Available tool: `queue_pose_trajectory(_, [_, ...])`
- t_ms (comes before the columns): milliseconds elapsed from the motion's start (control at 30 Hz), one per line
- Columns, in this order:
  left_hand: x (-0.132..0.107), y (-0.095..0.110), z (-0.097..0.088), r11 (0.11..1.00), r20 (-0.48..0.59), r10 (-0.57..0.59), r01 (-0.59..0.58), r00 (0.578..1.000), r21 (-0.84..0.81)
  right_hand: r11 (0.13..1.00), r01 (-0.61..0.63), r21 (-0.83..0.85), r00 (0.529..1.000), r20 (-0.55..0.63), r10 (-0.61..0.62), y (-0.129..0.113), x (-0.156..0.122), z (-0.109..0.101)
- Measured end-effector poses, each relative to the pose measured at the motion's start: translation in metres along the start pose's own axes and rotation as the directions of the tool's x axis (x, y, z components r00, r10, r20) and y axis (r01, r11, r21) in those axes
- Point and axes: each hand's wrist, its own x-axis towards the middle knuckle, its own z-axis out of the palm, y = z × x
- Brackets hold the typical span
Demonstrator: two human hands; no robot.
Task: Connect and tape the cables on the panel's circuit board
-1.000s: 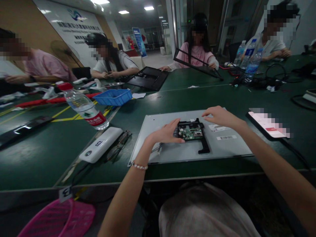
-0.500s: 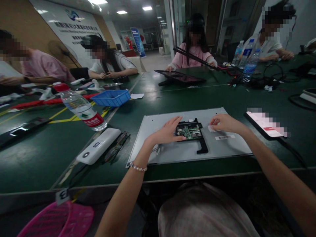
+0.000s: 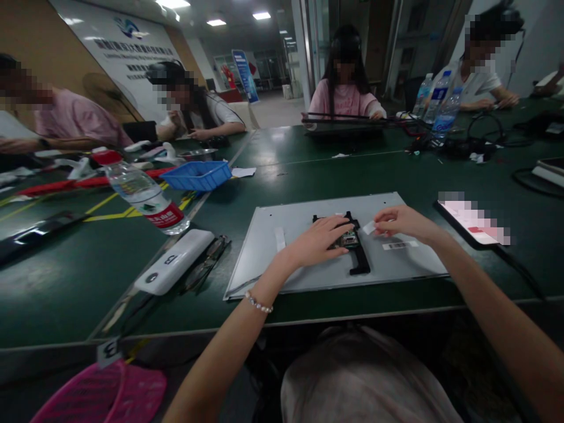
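A pale grey flat panel (image 3: 304, 282) lies on the green table in front of me. On its middle sits a black bracket (image 3: 362, 261) with a green circuit board (image 3: 349, 239) in it. My left hand (image 3: 324, 239), fingers stretched out, lies over the board and hides much of it. Between the thumb and fingers of my right hand (image 3: 403, 222) is a small whitish sticker (image 3: 369, 228), held at the bracket's right side. A barcode label (image 3: 400, 245) is stuck on the panel below that hand.
Left of the panel are a white power bank (image 3: 175, 261), glasses (image 3: 206, 264), a water bottle (image 3: 145, 197) and a blue tray (image 3: 198, 176). A phone (image 3: 473, 223) lies to the right. Several people sit around the table. A pink basket (image 3: 101, 393) stands below the edge.
My left hand has moved right, farther over the circuit board. My right hand has shifted slightly left with the sticker, which now shows more. The person opposite has tilted a dark panel up.
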Motion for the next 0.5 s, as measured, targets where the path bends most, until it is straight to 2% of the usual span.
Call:
queue_pose_trajectory(133, [0.003,0.004,0.000,1.000,-0.017,0.012,-0.011,1.000,0.027,0.999,0.001,0.043,0.999,0.051,-0.003,-0.001,0.001,0.007])
queue_pose_trajectory(333, [0.008,0.010,0.004,0.995,-0.037,0.061,-0.058,0.997,0.082,1.000,0.014,-0.018,0.996,0.093,-0.012,-0.006,0.002,0.014])
queue_pose_trajectory(500, [0.012,0.009,0.011,0.984,-0.016,0.086,-0.082,0.996,0.157,0.999,-0.045,-0.004,0.994,0.102,0.045,-0.008,0.004,0.019])
